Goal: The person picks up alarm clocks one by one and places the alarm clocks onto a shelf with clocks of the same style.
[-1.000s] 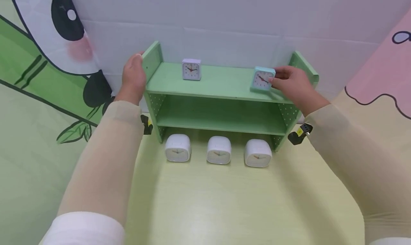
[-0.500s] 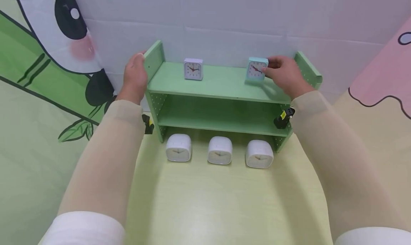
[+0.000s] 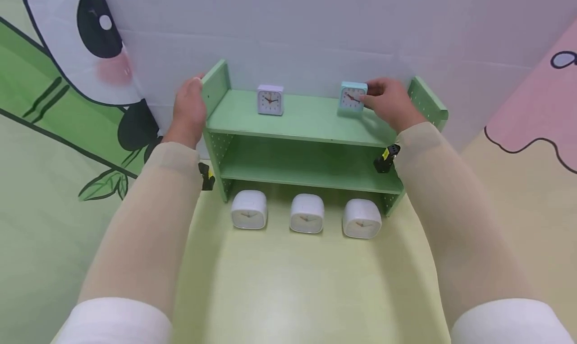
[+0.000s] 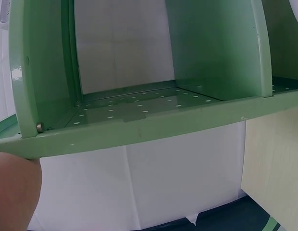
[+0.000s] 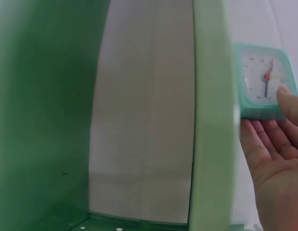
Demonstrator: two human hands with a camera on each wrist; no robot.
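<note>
A green two-tier shelf (image 3: 293,163) stands against the wall. My left hand (image 3: 188,108) grips its left side panel (image 3: 215,86) from outside, near the top; in the left wrist view part of that hand (image 4: 14,190) shows by the panel's edge. With thumb on the face and fingers behind, my right hand (image 3: 389,103) pinches a square turquoise alarm clock (image 3: 352,96). This clock is upright at the right part of the top board (image 3: 311,116); whether it touches the board I cannot tell. A lilac alarm clock (image 3: 270,100) stands further left on the same board.
Several white items are absent from the shelf's tiers; three rounded white clocks (image 3: 307,214) stand in a row on the pale table (image 3: 288,284), before the shelf's foot. The right side panel (image 3: 425,101) rises beside my right hand. Behind hangs a printed cloth (image 3: 315,33).
My right hand has carried the turquoise clock leftward along the top board and a little toward the back. The left hand keeps its place on the side panel.
</note>
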